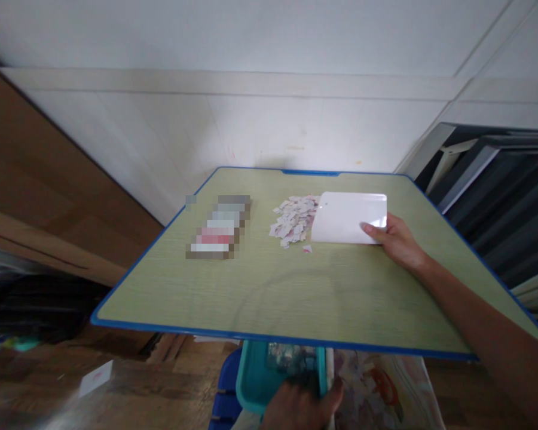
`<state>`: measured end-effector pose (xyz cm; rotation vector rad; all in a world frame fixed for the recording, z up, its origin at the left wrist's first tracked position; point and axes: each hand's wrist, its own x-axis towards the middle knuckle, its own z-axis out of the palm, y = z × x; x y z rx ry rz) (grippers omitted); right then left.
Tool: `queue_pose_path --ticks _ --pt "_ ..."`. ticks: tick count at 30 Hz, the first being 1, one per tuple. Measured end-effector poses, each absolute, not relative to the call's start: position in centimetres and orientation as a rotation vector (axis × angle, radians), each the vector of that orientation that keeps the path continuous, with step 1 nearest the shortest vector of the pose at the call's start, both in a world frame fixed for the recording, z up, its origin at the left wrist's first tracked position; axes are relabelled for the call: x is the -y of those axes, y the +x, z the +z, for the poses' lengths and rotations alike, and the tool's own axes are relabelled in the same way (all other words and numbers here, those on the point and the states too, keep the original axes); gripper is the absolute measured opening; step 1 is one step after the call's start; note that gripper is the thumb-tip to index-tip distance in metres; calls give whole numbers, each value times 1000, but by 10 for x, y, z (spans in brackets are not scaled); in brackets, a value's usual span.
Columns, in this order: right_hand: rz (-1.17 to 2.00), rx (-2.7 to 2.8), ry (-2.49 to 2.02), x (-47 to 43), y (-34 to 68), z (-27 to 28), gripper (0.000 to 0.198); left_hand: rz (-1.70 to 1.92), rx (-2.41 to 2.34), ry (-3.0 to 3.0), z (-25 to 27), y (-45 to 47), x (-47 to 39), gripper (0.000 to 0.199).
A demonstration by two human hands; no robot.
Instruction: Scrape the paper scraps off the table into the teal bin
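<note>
My right hand (399,240) is closed on the right end of a glossy white flat panel (347,218), its thumb on top. The panel's left end meets a heap of small whitish paper-like pieces (293,218) on the table, and one loose piece (307,249) lies just in front. Below the table's front edge, my left hand (302,406) reaches over a teal tray (251,382). Its thumb stands out to the right, while the other fingers are dark and mostly hidden. Inside the tray sits a clear-looking pack (291,358) whose contents I cannot make out.
The pale green table (251,286) has a blue rim. A pixelated object (219,230) lies on its left side. Under the front edge are a blue stool (226,388) and a patterned surface (381,388). Dark framed panels (506,191) lean at right; a white card (96,377) appears lower left.
</note>
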<state>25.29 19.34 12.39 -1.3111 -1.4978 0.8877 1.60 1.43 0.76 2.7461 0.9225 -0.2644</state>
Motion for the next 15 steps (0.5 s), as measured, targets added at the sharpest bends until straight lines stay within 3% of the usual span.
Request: queue_pose_path --ticks 10,15 --pt "888 1662 -1319 -193 255 124 37 -262 -955 2750 2 14 -13 52" --pt "1051 1713 -1344 -196 269 129 39 -338 -938 2704 5 14 -14 57"
